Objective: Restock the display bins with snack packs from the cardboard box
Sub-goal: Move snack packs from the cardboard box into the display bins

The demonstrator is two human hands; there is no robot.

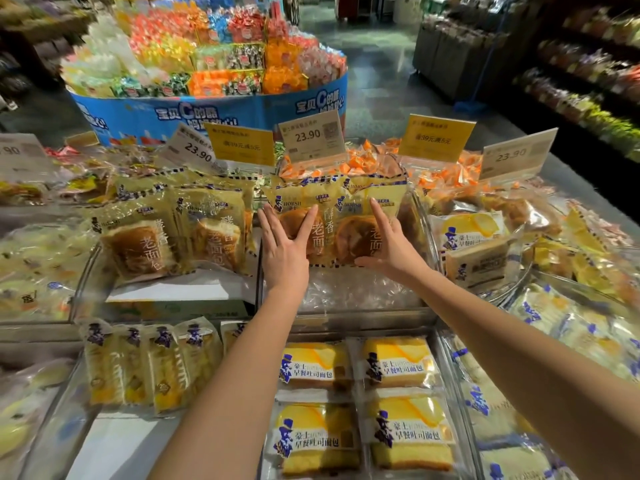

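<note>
Two yellow bread packs [346,216] stand upright side by side at the back of a clear display bin [349,313] in the middle of the stand. My left hand [284,247] lies flat with straight fingers against the front of the left pack. My right hand [388,244] presses the front of the right pack, fingers straight, thumb spread low. The bin's floor in front of the packs shows crinkled clear plastic. No cardboard box is in view.
The bin to the left holds similar bread packs [173,230]. Nearer bins hold flat yellow toast packs [360,403] and upright packs [149,362]. Price signs [311,138] stand behind. A round candy display [214,71] stands across the aisle, shelves [571,64] to the right.
</note>
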